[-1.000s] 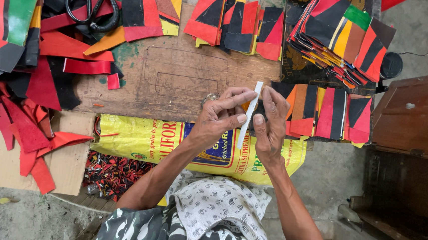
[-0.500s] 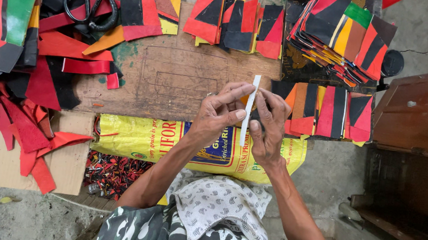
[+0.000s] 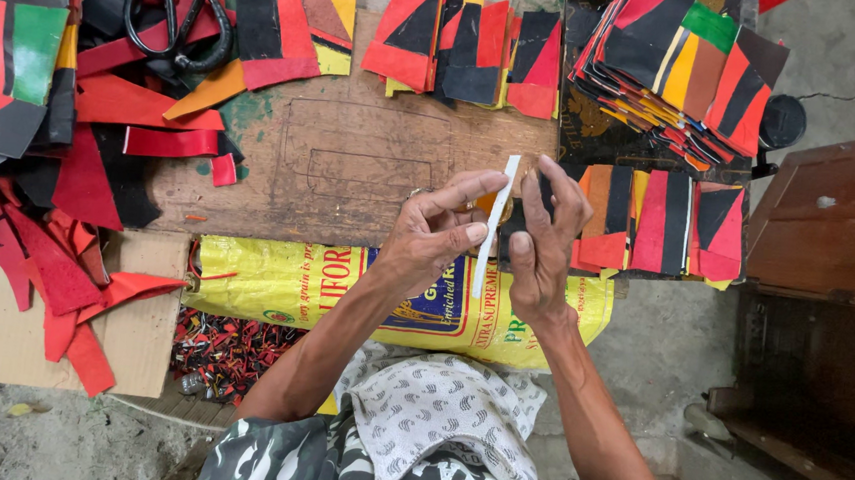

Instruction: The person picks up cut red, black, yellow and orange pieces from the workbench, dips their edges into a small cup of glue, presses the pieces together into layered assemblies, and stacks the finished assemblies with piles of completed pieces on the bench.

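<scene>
Both hands pinch a thin white strip over a wooden board.

Left hand [image 3: 435,239] and right hand [image 3: 545,243] close fingers on the white strip [image 3: 496,220], held upright between them, edge-on to camera; a dark piece shows by the right fingertips, can't tell what. Wooden board [image 3: 352,165] lies just beyond the grip. Sewn patch squares [image 3: 659,221] sit just right of it, a stack of patches [image 3: 680,67] farther beyond right. Scissors [image 3: 177,17] and red scraps [image 3: 64,275] well to the left. Yellow sack [image 3: 284,285] lies under the wrists.
</scene>
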